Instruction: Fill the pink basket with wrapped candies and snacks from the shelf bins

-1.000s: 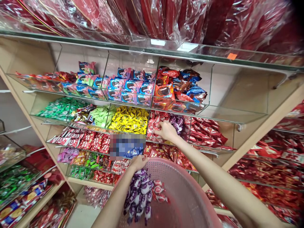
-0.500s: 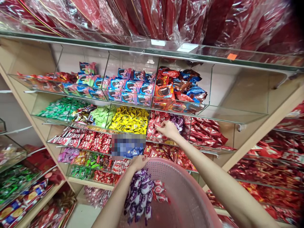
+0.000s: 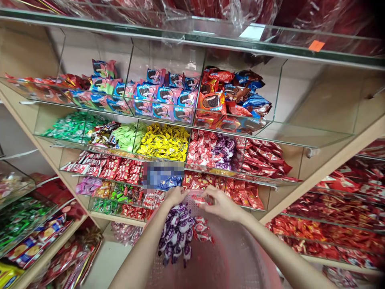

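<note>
My left hand [image 3: 175, 196] grips the far rim of a pink perforated plastic basket [image 3: 237, 257] that I hold up in front of the shelves. Inside the basket lies a pile of purple-and-white wrapped candies [image 3: 177, 237] with a few red-and-white candies [image 3: 202, 233] beside it. My right hand [image 3: 221, 204] hovers over the basket's far edge, fingers pinched on a red-and-white candy [image 3: 201, 199]. Directly above, a glass shelf bin [image 3: 210, 150] holds the same red-and-white and purple candies.
Tiered glass shelves hold yellow candies [image 3: 165, 141], green candies [image 3: 73, 126], blue cookie packs [image 3: 162, 96], orange and blue cookie packs [image 3: 231, 96] and red packets [image 3: 264, 158]. More red goods fill the right-hand shelves [image 3: 331, 208]. Lower left shelves [image 3: 27, 237] carry mixed snacks.
My right hand has come down from the red-and-white candy bin to the basket's far rim, carrying a candy. The view has tilted slightly downward. My left hand stays on the basket.
</note>
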The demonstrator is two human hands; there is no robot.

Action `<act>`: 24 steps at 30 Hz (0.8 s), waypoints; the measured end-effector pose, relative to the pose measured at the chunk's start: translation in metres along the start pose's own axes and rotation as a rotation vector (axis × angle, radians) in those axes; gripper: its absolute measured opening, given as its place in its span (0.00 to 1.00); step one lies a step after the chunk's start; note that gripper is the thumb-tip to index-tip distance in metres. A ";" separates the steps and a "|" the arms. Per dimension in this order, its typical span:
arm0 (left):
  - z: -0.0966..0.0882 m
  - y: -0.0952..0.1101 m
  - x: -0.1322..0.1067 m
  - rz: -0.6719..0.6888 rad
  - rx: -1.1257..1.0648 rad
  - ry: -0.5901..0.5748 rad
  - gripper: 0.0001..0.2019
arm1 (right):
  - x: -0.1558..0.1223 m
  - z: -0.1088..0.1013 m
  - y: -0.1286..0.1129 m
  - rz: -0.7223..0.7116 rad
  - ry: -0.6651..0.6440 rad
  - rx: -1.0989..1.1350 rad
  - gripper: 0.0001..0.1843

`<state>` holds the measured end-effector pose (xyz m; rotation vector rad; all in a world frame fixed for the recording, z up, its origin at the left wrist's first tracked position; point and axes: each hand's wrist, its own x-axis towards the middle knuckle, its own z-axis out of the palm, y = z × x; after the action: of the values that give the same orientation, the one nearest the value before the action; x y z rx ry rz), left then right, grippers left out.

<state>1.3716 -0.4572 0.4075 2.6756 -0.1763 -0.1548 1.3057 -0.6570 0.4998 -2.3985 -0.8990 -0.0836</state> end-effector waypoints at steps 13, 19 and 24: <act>0.004 -0.003 0.003 -0.002 0.000 0.022 0.29 | -0.006 0.096 0.065 0.140 -0.278 -0.539 0.12; 0.004 -0.003 0.003 -0.006 0.002 0.024 0.29 | -0.005 0.107 0.065 0.127 -0.220 -0.590 0.13; 0.003 -0.003 0.002 -0.006 0.008 0.027 0.28 | -0.005 0.108 0.060 0.126 -0.188 -0.611 0.11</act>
<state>1.3735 -0.4563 0.4029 2.6851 -0.1604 -0.1204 1.3245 -0.6397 0.3789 -3.0681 -0.8948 -0.0960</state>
